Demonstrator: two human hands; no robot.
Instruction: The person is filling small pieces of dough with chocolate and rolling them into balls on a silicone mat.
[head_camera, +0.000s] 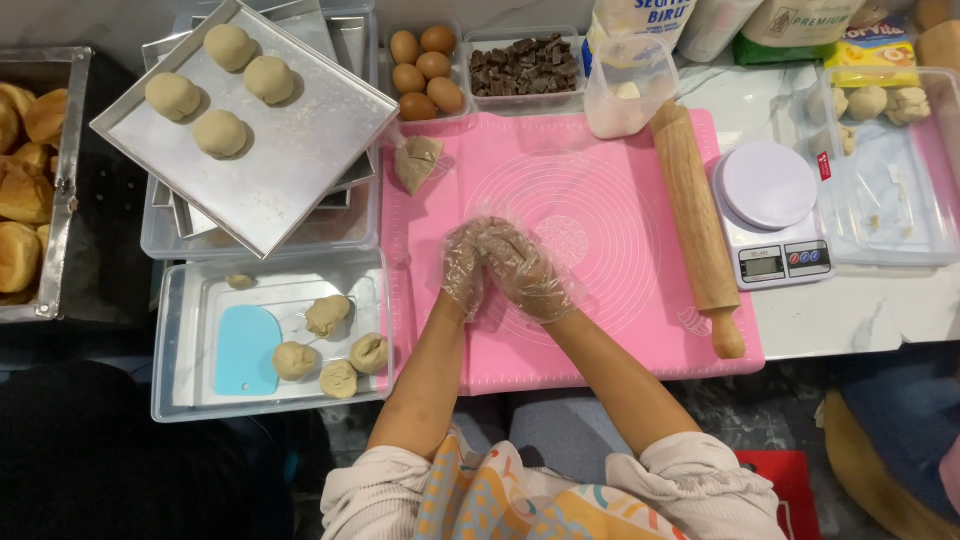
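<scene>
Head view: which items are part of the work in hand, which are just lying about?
In use:
left hand and right hand, gloved, pressed together over the pink mat
dough pieces in tray
shaped dough balls on baking sheet

Lying about:
rolling pin
kitchen scale
eggs
chocolate pieces
blue scraper

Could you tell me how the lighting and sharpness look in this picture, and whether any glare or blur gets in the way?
Head view: light is even and soft, with only faint shadows under the rolling pin; mild sheen on the metal tray and the plastic gloves; the left hand and right hand, pressed together, are slightly blurred; the pink mat is sharp; bottom-left corner is dark.
</scene>
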